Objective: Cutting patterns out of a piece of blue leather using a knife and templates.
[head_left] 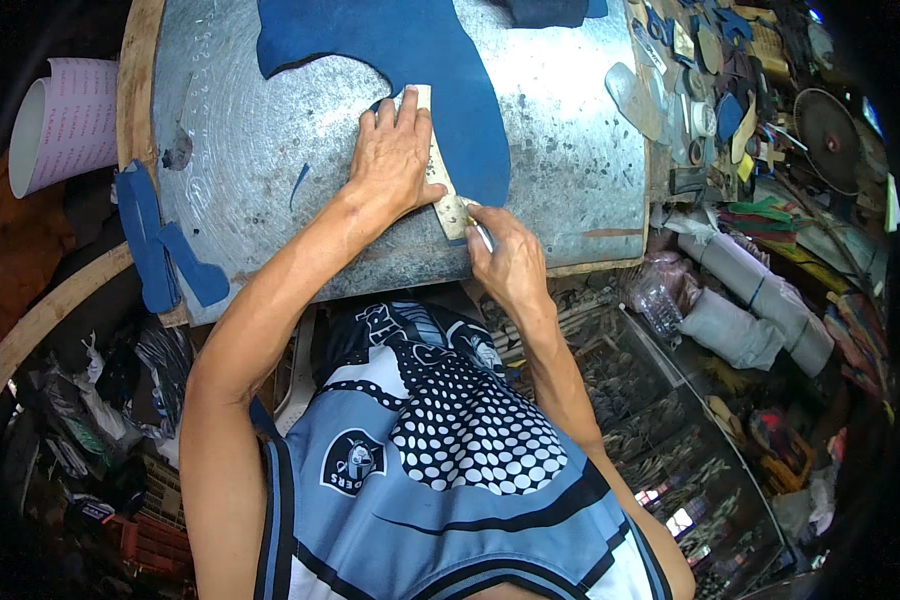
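Observation:
My left hand (395,155) lies with fingers stretched out along a narrow, pale, curved template (450,212), pressing it down. Under the template is a large blue sheet of leather-like material (460,95), with a curved outline, spread over the metal-topped table (570,140). Beside the template's near end, my right hand (510,255) is closed around a slim metallic knife (484,236). Its tip is close to the template's edge and mostly hidden by the fingers. A thin blue offcut (299,186) rests left of my left hand.
Blue cut strips (155,245) hang over the table's left corner, near a white roll (65,127). Shoe-shaped templates (635,100), a tape roll (703,120) and a round fan-like disc (826,140) crowd the right. Wrapped rolls (755,290) lie below them. A dark piece (545,12) sits at the far edge.

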